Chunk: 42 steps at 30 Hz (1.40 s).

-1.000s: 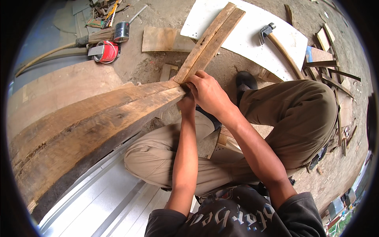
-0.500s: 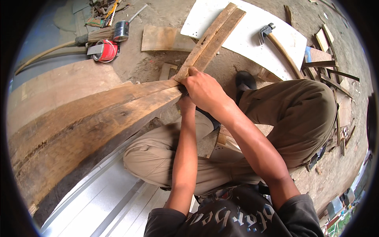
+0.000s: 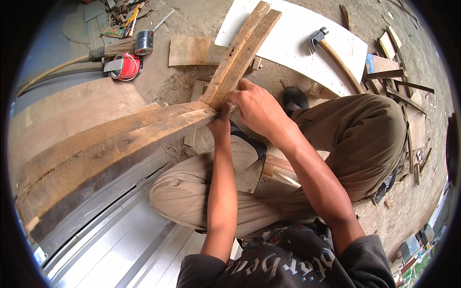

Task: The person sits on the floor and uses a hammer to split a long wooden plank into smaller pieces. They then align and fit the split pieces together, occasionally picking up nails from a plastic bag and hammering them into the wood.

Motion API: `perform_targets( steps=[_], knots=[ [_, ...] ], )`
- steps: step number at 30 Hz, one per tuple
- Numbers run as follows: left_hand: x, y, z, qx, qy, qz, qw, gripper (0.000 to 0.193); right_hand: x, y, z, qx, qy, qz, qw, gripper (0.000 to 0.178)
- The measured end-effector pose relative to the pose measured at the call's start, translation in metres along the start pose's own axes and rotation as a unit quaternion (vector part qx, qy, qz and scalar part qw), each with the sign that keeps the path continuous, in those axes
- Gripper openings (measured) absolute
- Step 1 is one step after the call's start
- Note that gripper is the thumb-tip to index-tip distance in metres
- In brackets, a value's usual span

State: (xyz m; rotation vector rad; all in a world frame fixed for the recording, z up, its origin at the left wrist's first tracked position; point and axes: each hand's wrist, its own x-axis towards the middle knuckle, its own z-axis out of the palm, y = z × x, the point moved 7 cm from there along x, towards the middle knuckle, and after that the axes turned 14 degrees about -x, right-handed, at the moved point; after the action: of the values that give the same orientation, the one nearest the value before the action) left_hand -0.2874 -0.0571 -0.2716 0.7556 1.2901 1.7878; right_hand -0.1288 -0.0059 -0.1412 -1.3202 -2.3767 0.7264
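Observation:
Two weathered wooden pieces meet at a corner in front of me. The long grooved beam runs off to the left, and the shorter grooved board points away from me. My left hand grips the joined wood from below at the corner, its thumb up along the side. Close against the right side of that corner, my right hand has its fingers bent together in a pinch. What lies between those fingertips, if anything, is hidden.
A claw hammer rests on a white panel beyond my knees. At the far left are a red can, a dark can and a straw brush. Wood scraps lie in a heap on the right.
The wooden corner has shifted slightly left and down, and the long beam's near end has dropped. My right hand has slid from the corner's top to its right side.

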Motion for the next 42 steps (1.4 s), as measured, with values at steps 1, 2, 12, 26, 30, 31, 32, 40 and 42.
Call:
perform_targets(
  steps=[1,2,12,26,30,31,32,40,42],
  knots=[
    [-0.001,-0.001,-0.001,0.018,0.006,0.004,1.000,0.068,0.002,0.001,-0.003,0.020,0.028,-0.001,0.999,0.029],
    [-0.002,-0.005,-0.004,0.036,0.012,0.008,0.999,0.068,0.004,-0.002,-0.003,0.024,0.039,-0.009,0.999,0.030],
    [0.000,-0.045,-0.030,-0.050,-0.051,-0.030,0.997,0.044,0.008,-0.015,0.019,0.102,0.082,-0.008,0.991,0.030],
    [0.007,-0.053,-0.041,-0.069,-0.020,-0.005,0.997,0.046,0.005,-0.017,0.018,0.126,0.029,-0.036,0.991,0.030],
    [-0.001,-0.012,-0.007,0.054,-0.037,0.070,0.995,0.060,-0.002,-0.005,0.014,0.107,-0.016,-0.046,0.993,0.030],
    [0.000,-0.013,-0.007,0.057,-0.031,0.056,0.996,0.061,-0.002,-0.003,0.014,0.100,-0.019,-0.046,0.994,0.030],
    [0.001,-0.016,-0.011,0.060,-0.024,0.043,0.997,0.063,0.000,-0.004,0.008,0.108,0.003,-0.040,0.993,0.030],
    [0.001,-0.055,-0.036,-0.181,-0.031,-0.034,0.983,0.049,0.013,-0.016,0.023,0.146,0.079,-0.030,0.986,0.032],
    [-0.001,-0.058,-0.039,-0.203,-0.012,-0.069,0.977,0.046,0.010,-0.015,0.027,0.143,0.040,-0.008,0.989,0.030]
  ],
)
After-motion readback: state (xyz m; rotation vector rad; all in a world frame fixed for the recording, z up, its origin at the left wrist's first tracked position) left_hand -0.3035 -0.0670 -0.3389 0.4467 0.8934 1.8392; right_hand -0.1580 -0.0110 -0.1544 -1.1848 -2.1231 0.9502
